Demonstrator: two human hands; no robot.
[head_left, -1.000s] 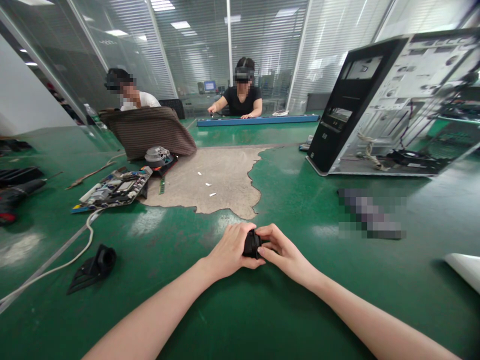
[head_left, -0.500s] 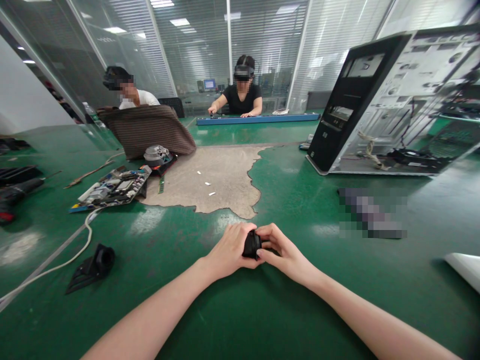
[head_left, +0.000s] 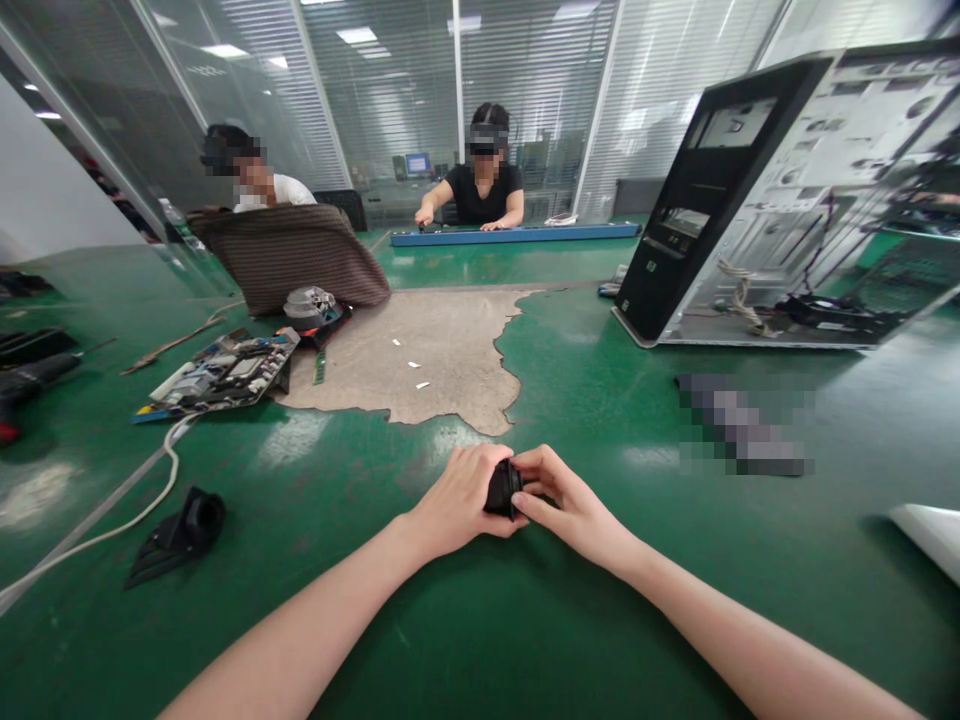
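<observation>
Between my hands, near the middle of the green table [head_left: 480,640], is a small black plastic part [head_left: 502,488] with a raised rim on its right side. My left hand [head_left: 469,495] is wrapped round it from the left, thumb and fingers closed. From the right, the bent fingertips and thumb of my right hand [head_left: 566,505] grip the rim. Much of the part is hidden behind the fingers, so I cannot tell its exact kind. Off to the left lies a black plastic piece [head_left: 180,535] with a round opening and a flat slotted base.
A circuit board [head_left: 225,375] and a grey-topped round component [head_left: 311,308] lie at the left, by a brown cloth-covered object [head_left: 292,260]. An open computer case [head_left: 697,210] stands at the right. Across the table, two people sit near a long blue bar [head_left: 517,236].
Both hands stay almost still around the black part; the right thumb has shifted slightly up along its rim. The background has moved a little with the camera.
</observation>
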